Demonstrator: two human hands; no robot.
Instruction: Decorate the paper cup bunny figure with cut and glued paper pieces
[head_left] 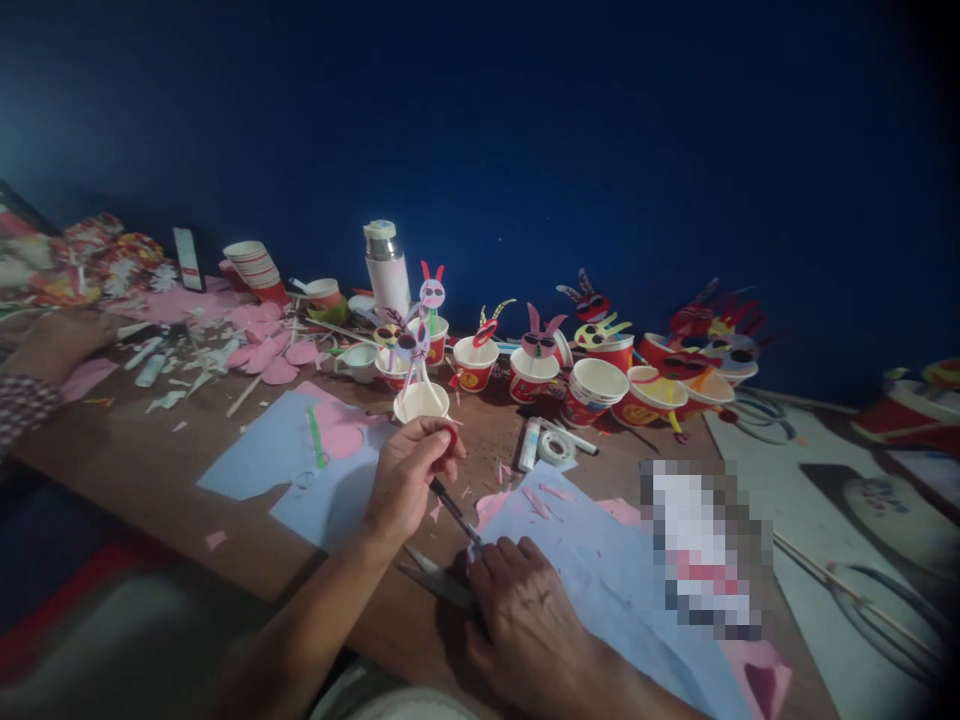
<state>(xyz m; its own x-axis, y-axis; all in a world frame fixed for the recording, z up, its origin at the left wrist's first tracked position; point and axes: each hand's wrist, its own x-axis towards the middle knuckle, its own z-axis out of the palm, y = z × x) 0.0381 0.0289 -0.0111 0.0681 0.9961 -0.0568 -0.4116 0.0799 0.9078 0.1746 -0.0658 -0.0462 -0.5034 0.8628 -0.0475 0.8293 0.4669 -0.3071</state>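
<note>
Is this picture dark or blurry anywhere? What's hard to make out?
Head view: dim overall, the blue wall sinking to black at the right edge; head view: the red container at far right looks smeared, while the left hand and right hand are clearer; head view: coarse squares cover a patch over the blue paper, hiding what lies there.

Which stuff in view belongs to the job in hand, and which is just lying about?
Likely the job:
- red piece, in the left hand
- pen, by the right hand
- scissors
- blue paper
- tape roll

Likely just lying about:
- flask
- pink scrap
</note>
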